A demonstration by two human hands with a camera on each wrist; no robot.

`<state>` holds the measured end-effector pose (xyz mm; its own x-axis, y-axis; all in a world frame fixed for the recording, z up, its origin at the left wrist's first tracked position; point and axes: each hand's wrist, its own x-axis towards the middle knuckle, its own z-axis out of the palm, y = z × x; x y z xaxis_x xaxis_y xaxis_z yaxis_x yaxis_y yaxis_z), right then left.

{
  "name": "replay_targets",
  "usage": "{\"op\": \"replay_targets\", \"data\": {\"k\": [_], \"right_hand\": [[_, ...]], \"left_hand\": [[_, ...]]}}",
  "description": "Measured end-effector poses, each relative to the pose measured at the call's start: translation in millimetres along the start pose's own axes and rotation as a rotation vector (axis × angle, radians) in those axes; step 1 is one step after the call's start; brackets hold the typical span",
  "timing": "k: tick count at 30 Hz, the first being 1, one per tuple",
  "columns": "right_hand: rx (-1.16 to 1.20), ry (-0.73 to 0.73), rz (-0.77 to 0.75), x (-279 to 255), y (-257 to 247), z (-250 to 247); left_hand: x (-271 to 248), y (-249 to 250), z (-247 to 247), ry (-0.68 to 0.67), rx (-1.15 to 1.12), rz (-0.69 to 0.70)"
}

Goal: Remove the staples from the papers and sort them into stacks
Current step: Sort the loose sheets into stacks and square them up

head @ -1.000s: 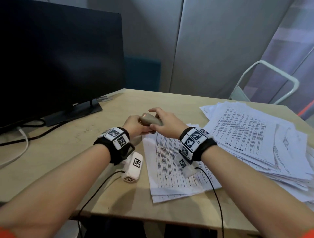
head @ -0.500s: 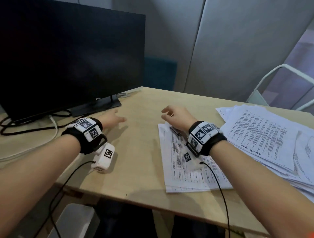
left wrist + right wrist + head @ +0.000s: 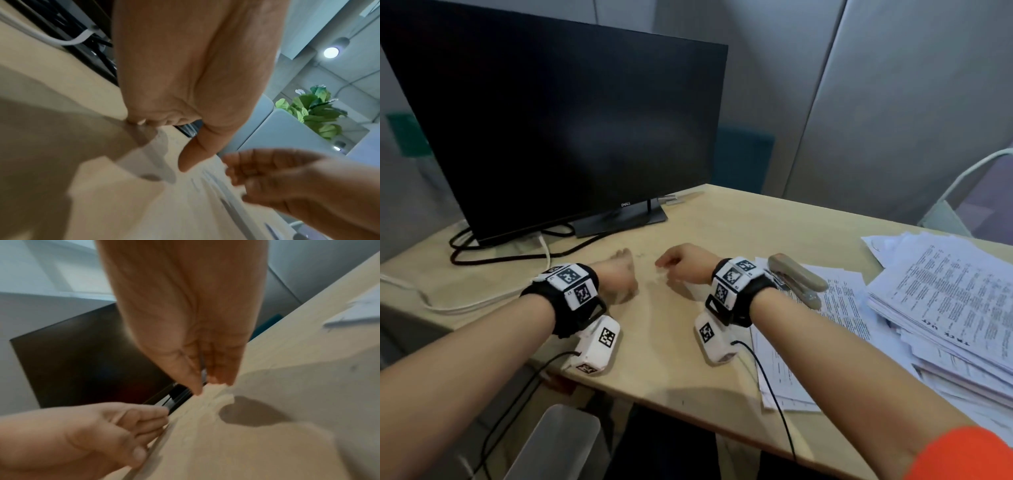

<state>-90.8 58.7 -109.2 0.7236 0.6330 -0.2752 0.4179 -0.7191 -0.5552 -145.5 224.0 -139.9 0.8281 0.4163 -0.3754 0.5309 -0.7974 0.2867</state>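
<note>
Overhead, grey panels enclose the wooden desk (image 3: pixel 739 226); both grips look loosely curled, empty.

two hands (image 3: pixel 619 274), one stapler (image 3: pixel 796 277), one monitor (image 3: pixel 558 123)

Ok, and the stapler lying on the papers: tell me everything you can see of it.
The stapler is grey-beige with a rounded top arm and a darker base, plastic by the look. It lies on its side or tilted on the printed sheets at the table's right, just beyond the right wrist band, its long axis running toward the big paper pile. Neither hand touches it. Whether it is fully closed cannot be told.
</note>
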Motion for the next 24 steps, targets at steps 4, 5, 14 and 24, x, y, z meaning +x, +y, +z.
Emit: {"op": "replay_targets", "data": {"k": [4,5,14,24], "right_hand": [[-0.397,0.135,0.241,-2.5,29.9,-25.0],[-0.488,0.123,0.285,-4.6,36.9,-26.5],[-0.267,0.066,0.124,40.1,0.6,11.6],[-0.420,0.058,0.173,103.6,-34.7,-4.8]], "left_hand": [[13.8,-7.8,-23.0,-0.009,-0.028,-0.035],[16.0,-12.4,-28.9,-0.003,0.009,-0.052],[26.2,-26.4,-41.7,-0.026,0.136,-0.034],[35.0,-43.2,-46.6,-0.082,0.298,-0.015]]}}
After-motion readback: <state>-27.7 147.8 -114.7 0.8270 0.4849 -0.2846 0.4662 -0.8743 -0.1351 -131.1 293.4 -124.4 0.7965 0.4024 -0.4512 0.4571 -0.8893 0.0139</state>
